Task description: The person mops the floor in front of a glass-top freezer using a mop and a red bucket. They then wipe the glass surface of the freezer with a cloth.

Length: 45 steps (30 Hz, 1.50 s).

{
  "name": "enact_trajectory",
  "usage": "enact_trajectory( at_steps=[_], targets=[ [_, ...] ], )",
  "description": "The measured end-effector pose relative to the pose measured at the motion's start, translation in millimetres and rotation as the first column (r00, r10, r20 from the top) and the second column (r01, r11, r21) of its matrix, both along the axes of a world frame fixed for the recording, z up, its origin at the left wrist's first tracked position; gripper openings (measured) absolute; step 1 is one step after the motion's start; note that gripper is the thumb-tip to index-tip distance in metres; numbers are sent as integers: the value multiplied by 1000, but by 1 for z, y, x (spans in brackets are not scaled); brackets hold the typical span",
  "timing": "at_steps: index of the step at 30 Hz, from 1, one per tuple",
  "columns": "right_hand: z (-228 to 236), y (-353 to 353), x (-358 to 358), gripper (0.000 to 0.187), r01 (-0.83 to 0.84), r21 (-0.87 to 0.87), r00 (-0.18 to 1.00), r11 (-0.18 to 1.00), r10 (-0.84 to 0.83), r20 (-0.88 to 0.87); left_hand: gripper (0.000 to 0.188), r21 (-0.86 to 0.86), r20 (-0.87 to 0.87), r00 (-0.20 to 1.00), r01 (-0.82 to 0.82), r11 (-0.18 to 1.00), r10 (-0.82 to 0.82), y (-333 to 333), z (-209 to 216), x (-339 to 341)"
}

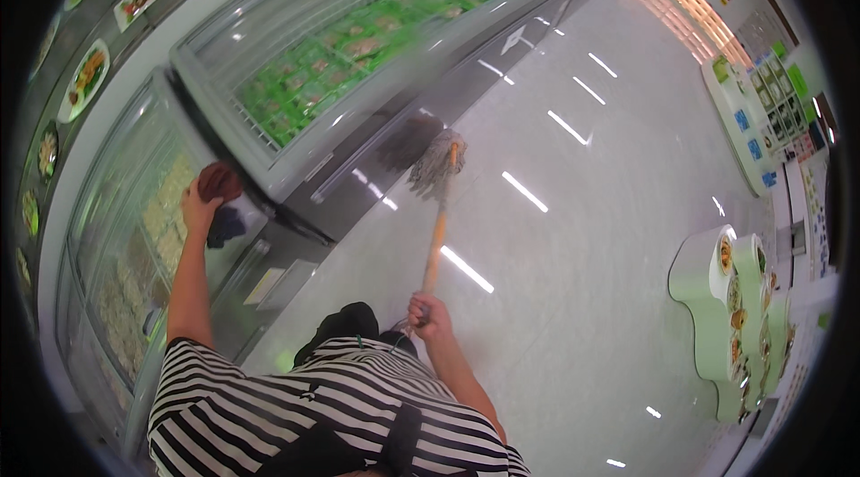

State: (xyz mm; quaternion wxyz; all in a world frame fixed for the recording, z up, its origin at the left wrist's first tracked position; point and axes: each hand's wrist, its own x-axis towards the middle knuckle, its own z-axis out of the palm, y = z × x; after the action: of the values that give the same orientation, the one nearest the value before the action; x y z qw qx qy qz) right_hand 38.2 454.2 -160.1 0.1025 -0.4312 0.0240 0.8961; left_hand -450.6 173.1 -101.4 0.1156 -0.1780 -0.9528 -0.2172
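Note:
My left hand (pixel 198 206) grips a bunched dark red cloth (pixel 219 181) at the corner of the near chest freezer (pixel 163 150), beside its glass top. Below the cloth, a dark patch shows on the freezer, perhaps its reflection. In front of my body, my right hand (pixel 432 318) is closed round the wooden handle of a mop (pixel 437 240). The mop's grey stringy head (pixel 437 163) rests on the floor, touching or close to the foot of the far freezer. Pale packed food lies under the near freezer's glass.
The far chest freezer (pixel 313 174) holds green packs (pixel 358 56) under glass and runs along the left. Plates of food (pixel 85 78) stand on a ledge behind. A wavy green display stand (pixel 694 284) and a white counter (pixel 730 123) line the shiny floor (pixel 573 235) on the right.

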Motion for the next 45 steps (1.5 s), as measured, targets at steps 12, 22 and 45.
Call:
enact_trajectory(
  at_steps=[12,22,45],
  targets=[
    [-33,277,-62,17,126,76,991,989,-122,-55,48,189,4,962,-268,945,272,4,-24,-33],
    [-3,441,-127,14,142,48,986,989,-137,-97,52,883,175,977,-102,458,-120,280,128,5],
    [-39,882,-222,18,179,-16,969,984,-179,-170,57,950,312,712,-214,229,-629,888,143,89]
  ],
)
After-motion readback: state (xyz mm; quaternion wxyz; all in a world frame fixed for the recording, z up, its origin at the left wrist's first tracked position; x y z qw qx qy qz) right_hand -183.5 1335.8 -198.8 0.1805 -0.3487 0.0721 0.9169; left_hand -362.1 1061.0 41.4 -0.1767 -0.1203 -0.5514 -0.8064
